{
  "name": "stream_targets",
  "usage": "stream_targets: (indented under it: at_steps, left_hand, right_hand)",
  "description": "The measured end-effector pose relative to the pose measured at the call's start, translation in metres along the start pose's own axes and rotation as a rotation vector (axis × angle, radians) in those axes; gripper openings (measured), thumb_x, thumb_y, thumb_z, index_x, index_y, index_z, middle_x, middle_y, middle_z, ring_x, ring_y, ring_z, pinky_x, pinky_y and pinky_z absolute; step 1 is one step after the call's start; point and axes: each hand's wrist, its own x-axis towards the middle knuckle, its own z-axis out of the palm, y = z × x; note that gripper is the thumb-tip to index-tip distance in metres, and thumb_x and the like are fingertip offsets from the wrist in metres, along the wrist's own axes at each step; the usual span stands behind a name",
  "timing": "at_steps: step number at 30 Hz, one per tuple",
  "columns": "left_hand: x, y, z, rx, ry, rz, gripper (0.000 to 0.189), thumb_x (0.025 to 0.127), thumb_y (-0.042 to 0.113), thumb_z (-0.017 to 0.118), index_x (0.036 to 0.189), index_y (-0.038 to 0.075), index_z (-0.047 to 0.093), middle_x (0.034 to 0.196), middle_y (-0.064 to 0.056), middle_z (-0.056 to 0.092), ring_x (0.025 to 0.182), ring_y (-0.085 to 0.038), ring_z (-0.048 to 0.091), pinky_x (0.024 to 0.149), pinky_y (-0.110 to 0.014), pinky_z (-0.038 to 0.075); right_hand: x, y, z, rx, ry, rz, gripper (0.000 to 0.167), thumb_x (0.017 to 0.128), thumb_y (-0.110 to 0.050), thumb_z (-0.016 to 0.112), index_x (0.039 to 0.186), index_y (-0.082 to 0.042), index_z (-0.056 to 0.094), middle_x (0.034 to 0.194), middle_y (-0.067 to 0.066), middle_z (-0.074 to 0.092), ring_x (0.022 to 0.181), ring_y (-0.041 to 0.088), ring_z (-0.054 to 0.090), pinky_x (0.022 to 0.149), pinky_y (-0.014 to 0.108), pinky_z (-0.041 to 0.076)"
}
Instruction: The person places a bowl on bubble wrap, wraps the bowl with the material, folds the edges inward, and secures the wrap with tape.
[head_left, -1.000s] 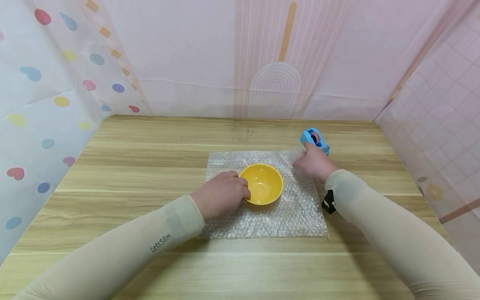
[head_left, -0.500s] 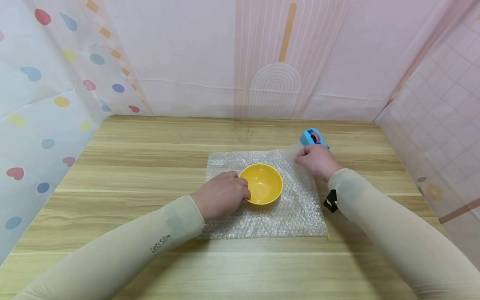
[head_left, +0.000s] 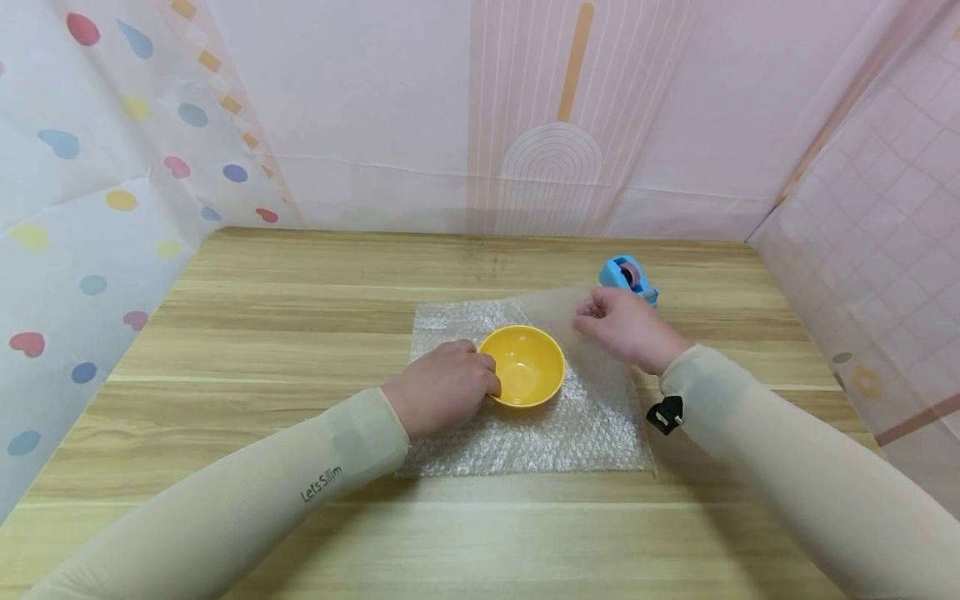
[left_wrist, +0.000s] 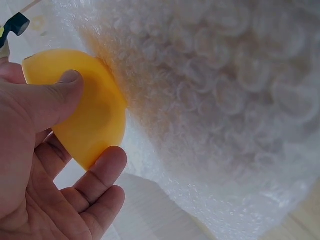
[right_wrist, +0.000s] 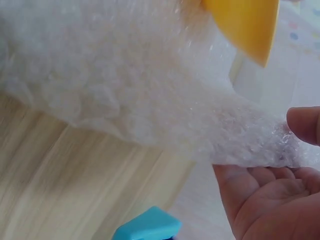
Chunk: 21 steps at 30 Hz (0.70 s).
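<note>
A yellow bowl stands upright on a sheet of bubble wrap. My left hand grips the bowl's left rim; in the left wrist view the thumb lies on the bowl's outer wall and the other fingers curl at its edge. My right hand pinches the far right corner of the bubble wrap, which rises in a slanted fold beside the bowl. From the right wrist view, the gathered corner of the wrap runs between thumb and fingers.
A blue tape dispenser with a roll in it stands on the wooden table just behind my right hand. Patterned cloth walls enclose the table at the back and both sides.
My right hand has shifted left, away from the tape dispenser, pulling the wrap's corner up and toward the bowl. The left hand keeps its hold on the bowl.
</note>
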Motion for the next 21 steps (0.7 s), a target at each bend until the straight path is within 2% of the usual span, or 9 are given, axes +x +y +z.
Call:
stream_targets:
  at_steps: [5, 10, 14, 21]
  left_hand:
    - [0.001, -0.001, 0.000, 0.011, 0.006, 0.010, 0.015, 0.099, 0.013, 0.070, 0.100, 0.021, 0.082, 0.091, 0.004, 0.071, 0.081, -0.018, 0.052, 0.086, -0.033, 0.047]
    - [0.002, -0.001, -0.001, 0.027, 0.011, 0.021, 0.015, 0.099, 0.012, 0.070, 0.099, 0.021, 0.081, 0.089, 0.004, 0.071, 0.080, -0.018, 0.053, 0.086, -0.033, 0.047]
    - [0.002, -0.001, -0.001, 0.029, 0.009, 0.022, 0.016, 0.099, 0.011, 0.069, 0.099, 0.021, 0.081, 0.088, 0.004, 0.069, 0.080, -0.018, 0.053, 0.087, -0.033, 0.047]
    - [0.002, 0.000, 0.000, 0.028, 0.010, 0.019, 0.014, 0.099, 0.014, 0.069, 0.097, 0.021, 0.081, 0.088, 0.004, 0.069, 0.080, -0.017, 0.052, 0.086, -0.033, 0.047]
  right_hand:
    - [-0.005, -0.006, 0.005, 0.012, 0.001, -0.052, 0.018, 0.104, -0.019, 0.064, 0.114, -0.004, 0.068, 0.111, 0.012, 0.071, 0.101, 0.026, 0.061, 0.093, 0.040, 0.057]
    - [-0.010, -0.013, 0.010, -0.001, -0.014, -0.067, 0.014, 0.105, -0.019, 0.064, 0.112, -0.008, 0.069, 0.110, 0.010, 0.072, 0.103, 0.027, 0.062, 0.097, 0.042, 0.057]
    - [-0.014, -0.018, 0.014, -0.007, -0.038, -0.081, 0.010, 0.105, -0.019, 0.065, 0.109, -0.011, 0.070, 0.106, 0.007, 0.071, 0.099, 0.026, 0.061, 0.091, 0.038, 0.056]
    - [-0.018, -0.023, 0.022, -0.088, -0.043, -0.140, 0.008, 0.103, -0.017, 0.067, 0.105, -0.011, 0.072, 0.098, 0.005, 0.072, 0.088, 0.022, 0.060, 0.079, 0.032, 0.055]
